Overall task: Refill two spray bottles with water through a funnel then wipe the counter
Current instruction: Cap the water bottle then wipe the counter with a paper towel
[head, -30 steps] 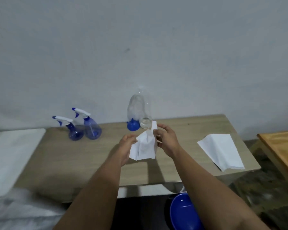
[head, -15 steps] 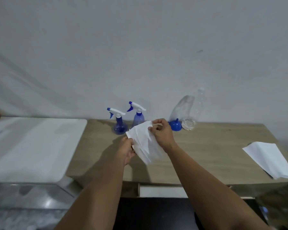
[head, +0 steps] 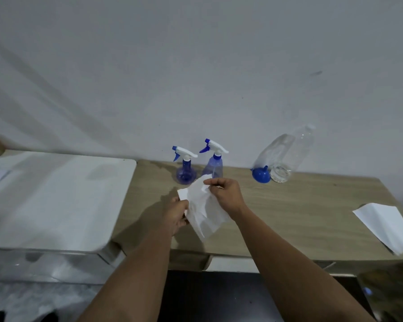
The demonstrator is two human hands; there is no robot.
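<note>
— Currently gripped? White paper towel (head: 203,210), pinched by left hand (head: 177,214) and right hand (head: 226,194) above wooden counter (head: 289,217).
— Bottle positions? Two blue spray bottles (head: 186,168) upright at wall; blue funnel (head: 261,174) beside clear bottle (head: 286,156).

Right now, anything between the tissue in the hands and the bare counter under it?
Nothing visible. Both the left hand and right hand hold the tissue over bare counter. The two spray bottles, funnel and clear bottle stand at the back by the wall; another tissue lies far right.
</note>
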